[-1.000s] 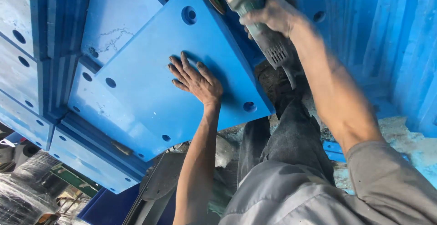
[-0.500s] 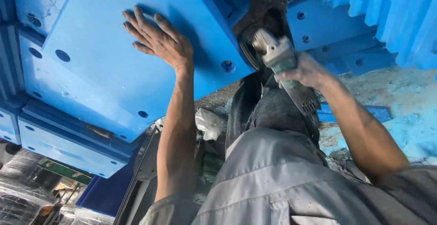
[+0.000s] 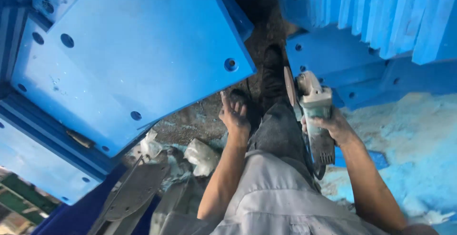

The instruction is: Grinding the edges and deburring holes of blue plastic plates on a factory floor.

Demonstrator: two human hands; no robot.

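Both hands hang over the knees: the right hand [image 3: 333, 125] wraps tightly around an angle grinder [image 3: 312, 116], while the left hand [image 3: 234, 116] hovers empty, fingers spread, beside a blue plate [image 3: 138, 59].

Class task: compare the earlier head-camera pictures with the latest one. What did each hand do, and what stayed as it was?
The left hand let go of the blue panel, where it had lain flat, and drew back toward the knee, open and empty. The right hand brought the grinder down and away from the panel's edge. Unchanged: the right hand's grip on the grinder, and the panel on its stack.
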